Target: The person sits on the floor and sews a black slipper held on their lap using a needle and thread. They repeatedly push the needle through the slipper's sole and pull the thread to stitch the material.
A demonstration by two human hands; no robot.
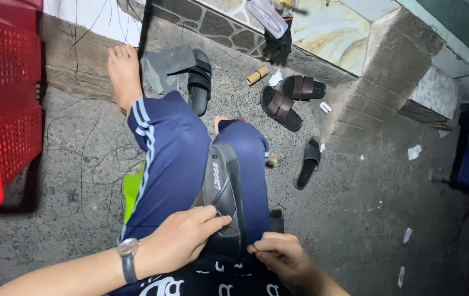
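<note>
A dark grey slide sandal (224,189) lies on my lap, over my blue track trousers (171,153). My left hand (182,238), with a watch on the wrist and a ring on one finger, rests on the near end of the sandal and presses it down. My right hand (281,255) is at the sandal's near right edge, its fingers pinched together on something small that I cannot make out; it looks like thread. My bare left foot (124,74) stretches out ahead on the concrete.
A red plastic crate (4,104) stands at the left. Loose thin threads (95,159) lie over the floor. A black slide (200,82), two brown sandals (292,98) and a black slipper (308,163) lie ahead near a stone step (377,98). Paper scraps dot the floor at the right.
</note>
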